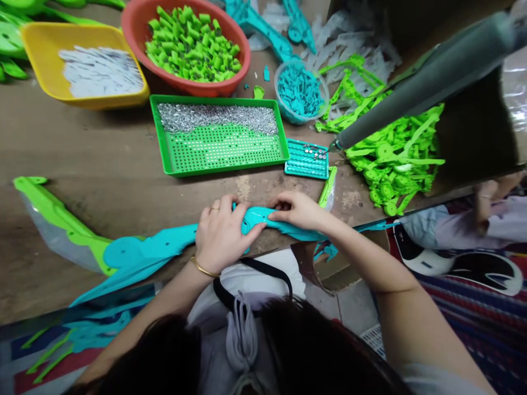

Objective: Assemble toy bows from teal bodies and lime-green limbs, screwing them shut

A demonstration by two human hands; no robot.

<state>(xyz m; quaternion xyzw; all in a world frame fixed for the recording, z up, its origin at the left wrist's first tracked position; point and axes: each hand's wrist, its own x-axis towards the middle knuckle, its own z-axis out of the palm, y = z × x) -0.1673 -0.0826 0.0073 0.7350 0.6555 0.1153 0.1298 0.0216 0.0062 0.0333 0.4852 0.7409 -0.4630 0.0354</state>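
A long turquoise plastic toy part point(164, 241) lies along the table's near edge, with a green and translucent blade-like arm point(68, 222) at its left end. My left hand point(226, 230), wearing a ring and a gold bangle, is closed over its middle, thumb resting on top. My right hand point(298, 208) pinches at the same part just to the right; whether a small piece is between its fingertips is hidden. Beyond the right hand, a second green and translucent arm point(328, 189) sticks up. The part's right end is partly covered by my forearm.
Ahead stand a green tray point(222, 173) of metal screws and a small turquoise tray point(307, 173) holding screws. A grey power screwdriver point(411, 82) hangs at right over green parts point(395, 159). Behind are a yellow bin point(41, 60), a red bowl point(132, 33) and a clear tub point(321, 109).
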